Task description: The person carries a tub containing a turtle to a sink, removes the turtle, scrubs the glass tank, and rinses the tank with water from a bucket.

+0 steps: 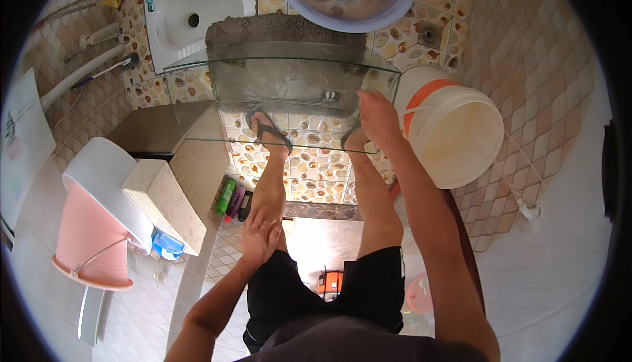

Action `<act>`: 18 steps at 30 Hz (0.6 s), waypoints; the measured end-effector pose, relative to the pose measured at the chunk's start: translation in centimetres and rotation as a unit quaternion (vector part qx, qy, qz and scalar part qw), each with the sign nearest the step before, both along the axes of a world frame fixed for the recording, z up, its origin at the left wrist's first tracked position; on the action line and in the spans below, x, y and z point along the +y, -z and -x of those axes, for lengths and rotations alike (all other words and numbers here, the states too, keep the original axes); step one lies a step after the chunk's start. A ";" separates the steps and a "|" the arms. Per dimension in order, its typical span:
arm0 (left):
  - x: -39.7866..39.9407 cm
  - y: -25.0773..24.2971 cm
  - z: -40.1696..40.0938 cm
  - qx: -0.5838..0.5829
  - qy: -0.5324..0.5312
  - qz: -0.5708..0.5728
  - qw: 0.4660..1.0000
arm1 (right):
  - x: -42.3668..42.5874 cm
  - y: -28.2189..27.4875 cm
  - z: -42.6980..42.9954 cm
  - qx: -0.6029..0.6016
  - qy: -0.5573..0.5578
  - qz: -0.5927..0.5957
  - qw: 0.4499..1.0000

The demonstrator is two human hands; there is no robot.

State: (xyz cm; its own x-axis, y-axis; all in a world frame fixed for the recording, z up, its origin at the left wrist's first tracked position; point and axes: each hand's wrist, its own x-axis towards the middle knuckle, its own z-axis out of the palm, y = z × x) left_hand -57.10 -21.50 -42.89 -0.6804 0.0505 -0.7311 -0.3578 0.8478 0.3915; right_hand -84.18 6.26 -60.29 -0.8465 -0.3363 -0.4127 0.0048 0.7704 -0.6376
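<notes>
A clear glass tank (286,73) stands before me, with a grey textured mat (276,29) visible behind and through it. My right hand (379,117) is at the tank's right end, its fingers bent. Whether it grips the glass or a small thing is hidden by the hand. A small dark and white object (330,96) shows through the glass to the left of that hand. My left hand (260,231) rests on my left knee, holding nothing.
A white bucket with an orange band (456,130) stands right of the tank. Beyond are a basin of water (355,21), a squat toilet (168,21) and a floor drain (430,34). Bottles (226,196), a pink bucket (91,231) and a stone-like block (160,204) sit to the left.
</notes>
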 end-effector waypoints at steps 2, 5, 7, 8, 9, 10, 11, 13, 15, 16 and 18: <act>-0.3 1.0 0.9 -0.027 -0.014 0.024 0.999 | -0.9 8.9 -1.2 -0.005 -0.076 -0.118 0.990; -1.9 1.3 0.9 -0.031 -0.011 0.054 0.998 | -2.2 18.3 -0.4 -0.055 -0.132 -0.248 0.958; -2.2 2.1 1.2 -0.051 -0.007 0.031 0.998 | 0.8 24.5 0.8 -0.316 0.300 -0.155 0.887; -2.7 1.8 1.3 -0.060 0.003 0.046 0.997 | -1.3 25.8 0.4 -0.326 0.294 -0.146 0.886; -3.2 1.7 1.5 -0.068 0.015 0.060 0.996 | -3.1 26.5 0.7 -0.307 0.415 -0.053 0.855; -3.5 1.9 1.7 -0.070 0.024 0.069 0.995 | -4.0 27.3 0.8 -0.277 0.531 0.035 0.800; -4.1 2.1 1.6 -0.072 0.025 0.073 0.994 | -4.6 28.1 1.0 -0.280 0.531 0.037 0.799; -4.9 2.2 1.6 -0.068 0.013 0.057 0.996 | -4.2 29.9 1.5 -0.272 0.558 0.010 0.784; -5.9 2.2 1.7 -0.076 0.015 0.070 0.995 | -4.8 31.6 1.1 -0.295 0.601 0.033 0.742; -6.2 2.1 1.7 -0.079 0.008 0.070 0.994 | -4.3 32.6 0.8 -0.303 0.621 0.042 0.722; -6.3 2.4 1.9 -0.077 0.002 0.059 0.995 | -2.0 35.1 -0.7 -0.300 0.643 0.065 0.702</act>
